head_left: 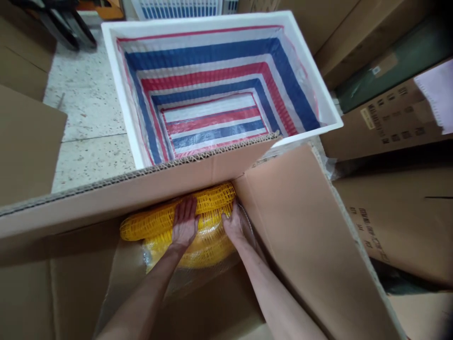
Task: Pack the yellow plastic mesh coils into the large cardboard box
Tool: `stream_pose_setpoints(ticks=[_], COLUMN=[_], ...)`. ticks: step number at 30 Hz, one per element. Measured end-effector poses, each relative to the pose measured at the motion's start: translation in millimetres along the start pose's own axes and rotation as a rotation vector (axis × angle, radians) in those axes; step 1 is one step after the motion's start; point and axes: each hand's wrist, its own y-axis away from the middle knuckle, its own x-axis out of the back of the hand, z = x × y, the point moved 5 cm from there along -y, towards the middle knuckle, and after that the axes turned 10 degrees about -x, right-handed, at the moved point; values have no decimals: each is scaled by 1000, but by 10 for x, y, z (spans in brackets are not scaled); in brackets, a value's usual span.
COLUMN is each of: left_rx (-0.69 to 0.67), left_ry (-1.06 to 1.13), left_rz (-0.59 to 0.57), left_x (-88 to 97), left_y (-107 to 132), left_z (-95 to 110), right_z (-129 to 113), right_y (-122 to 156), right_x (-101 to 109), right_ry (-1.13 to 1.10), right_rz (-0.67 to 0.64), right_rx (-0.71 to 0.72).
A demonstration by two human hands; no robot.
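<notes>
A roll of yellow plastic mesh (208,200) lies deep inside a large open cardboard box (304,226), on top of more yellow mesh rolls wrapped in clear plastic (205,250). My left hand (184,223) lies palm-down over the top roll, fingers curled on it. My right hand (232,222) grips the same roll near its right end, against the box's inner wall. Both forearms reach down into the box.
Behind the box stands a white bin (113,61) lined with red, white and blue striped sheeting, with nothing in it. Stacked cardboard boxes (392,118) fill the right side. More cardboard (24,137) leans at the left on a speckled floor (85,104).
</notes>
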Motion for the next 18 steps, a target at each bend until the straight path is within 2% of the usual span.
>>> stream_pose_setpoints(ticks=[3, 6, 8, 10, 12, 14, 18], left_rx=[-28, -112, -39, 107, 196, 195, 161], left_ry=[-38, -65, -129, -210, -253, -247, -194], left_rz=[0, -5, 37, 81, 69, 17, -64], left_x=[44, 220, 397, 549, 612, 603, 584], left_y=[-16, 137, 373, 651, 841, 863, 618], left_z=[17, -9, -169, -425, -684, -886, -1120], right_z=[62, 131, 160, 184, 216, 260, 331], right_y=[14, 16, 20, 32, 48, 56, 53], right_x=[20, 22, -3, -16, -10, -2, -13], right_ry=[-87, -139, -161, -165, -164, -175, -187], right_rz=[-7, -18, -54, -62, -39, -23, -66], right_rx=[14, 16, 22, 30, 37, 32, 47])
